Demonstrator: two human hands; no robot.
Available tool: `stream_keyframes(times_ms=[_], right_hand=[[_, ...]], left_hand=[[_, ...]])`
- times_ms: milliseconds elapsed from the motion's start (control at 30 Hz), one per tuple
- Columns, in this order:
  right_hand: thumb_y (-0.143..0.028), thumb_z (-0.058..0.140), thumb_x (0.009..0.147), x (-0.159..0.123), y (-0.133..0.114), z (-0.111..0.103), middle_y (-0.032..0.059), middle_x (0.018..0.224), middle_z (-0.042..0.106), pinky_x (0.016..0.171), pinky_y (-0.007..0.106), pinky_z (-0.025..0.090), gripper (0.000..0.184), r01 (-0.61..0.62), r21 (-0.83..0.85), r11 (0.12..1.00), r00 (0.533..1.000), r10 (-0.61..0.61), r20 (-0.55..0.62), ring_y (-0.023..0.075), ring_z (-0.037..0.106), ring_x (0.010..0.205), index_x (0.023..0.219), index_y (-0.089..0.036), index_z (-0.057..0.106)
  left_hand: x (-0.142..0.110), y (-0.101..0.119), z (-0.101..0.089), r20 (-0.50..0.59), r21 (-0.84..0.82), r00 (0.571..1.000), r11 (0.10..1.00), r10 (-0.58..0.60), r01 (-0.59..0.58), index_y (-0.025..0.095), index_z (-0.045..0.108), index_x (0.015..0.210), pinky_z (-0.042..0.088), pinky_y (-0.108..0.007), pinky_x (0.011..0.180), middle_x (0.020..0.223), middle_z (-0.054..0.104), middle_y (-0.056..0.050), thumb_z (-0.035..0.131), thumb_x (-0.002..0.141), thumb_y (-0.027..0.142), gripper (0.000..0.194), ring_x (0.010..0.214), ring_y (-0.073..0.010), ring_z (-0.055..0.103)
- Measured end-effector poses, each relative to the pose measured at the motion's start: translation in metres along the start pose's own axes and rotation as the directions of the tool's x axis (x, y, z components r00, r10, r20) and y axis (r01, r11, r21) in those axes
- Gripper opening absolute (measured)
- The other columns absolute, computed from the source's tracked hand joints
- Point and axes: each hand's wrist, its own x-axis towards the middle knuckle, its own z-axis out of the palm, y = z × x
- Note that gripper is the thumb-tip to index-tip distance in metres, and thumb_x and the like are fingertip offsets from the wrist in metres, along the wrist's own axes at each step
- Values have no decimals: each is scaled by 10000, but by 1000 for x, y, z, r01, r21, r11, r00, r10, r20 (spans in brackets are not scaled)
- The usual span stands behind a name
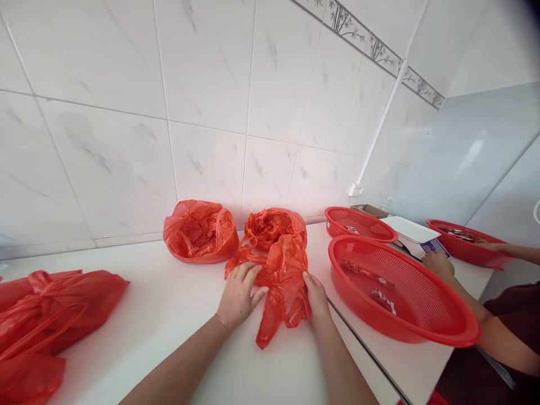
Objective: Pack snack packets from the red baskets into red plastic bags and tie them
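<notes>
A crumpled red plastic bag (287,270) lies on the white table in front of me, its handles loose toward me. My right hand (315,292) grips its right edge, thumb on top and fingers partly hidden. At the left side of the bag is my left hand (242,295), fingers curved over the plastic and thumb held apart from them. Just behind stands a rolled-down red bag (301,220) stuffed with more red plastic. Left of it, against the wall, sits a second rolled-down red bag (200,254) with crumpled plastic inside.
Knotted red bags (80,304) lie at the left. On the right, a large red basket (405,332) holds a few wrapped packets; another red basket (358,216) stands behind it. A co-worker's hand (439,263) touches a purple packet (435,248) beside a white lid-like box (411,228) and a further red basket (472,252).
</notes>
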Motion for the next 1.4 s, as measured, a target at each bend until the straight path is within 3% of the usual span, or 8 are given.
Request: stream_keyframes(times_ms=[167,400,567,767,933,1100,1267,1400], right_hand=[[-519,654,745,-17,-4,16,19,775,662,659,286,496,364,-16,-62,998,995,22,99,166,614,695,853,-177,589],[-486,704,686,-22,-22,12,9,728,644,603,261,459,365,-23,-247,969,980,71,188,147,581,634,795,-161,582],[-322,702,654,-36,-38,3,-10,710,647,542,244,434,318,-3,-449,894,954,137,267,142,575,585,923,-177,614],[-270,568,696,-69,-39,-15,-63,561,554,478,228,376,304,14,-753,658,1000,3,21,128,509,501,991,-258,640],[-273,640,633,-84,-59,-34,-2,779,675,635,276,495,199,-56,-357,933,947,-63,-314,192,630,754,826,-224,634],[-282,738,580,-92,-79,-30,38,944,696,754,346,563,261,-153,267,952,968,198,-154,225,650,930,815,-239,633],[-269,750,614,-99,-67,-5,8,897,678,679,278,564,265,-32,215,976,985,67,-157,159,645,789,849,-235,633],[-366,732,682,-107,-58,4,-4,795,644,603,249,521,248,-42,98,994,999,42,3,126,600,662,827,-216,598]], left_hand=[[-8,29,17,56,-151,997,988,52,-43,207,430,1334,464,-414,935,1308,486,-124,753,658,332,759,1128,-293,515],[1,0,12,58,-344,996,935,-65,81,227,672,884,470,-337,824,921,666,-29,535,661,25,330,889,-217,603],[7,-15,7,-22,-519,967,830,-253,205,218,650,923,490,-284,732,866,700,-6,414,666,24,399,791,-174,638],[12,-8,11,-148,-644,913,738,-380,203,208,602,904,489,-285,680,766,630,6,399,674,51,345,733,-174,603],[9,-1,4,-181,-632,933,764,-311,132,209,604,805,440,-309,780,852,573,-14,449,676,37,265,832,-183,546],[3,6,-5,-34,-647,984,754,-174,111,217,591,798,423,-290,761,853,554,-5,475,667,31,256,799,-168,521],[-9,29,-1,212,-732,976,654,-50,192,230,611,1045,475,-274,705,1031,624,-19,758,494,121,581,836,-191,592],[-13,33,11,296,-776,945,542,-140,323,193,642,755,452,-253,595,742,625,25,683,657,169,109,647,-146,570]])
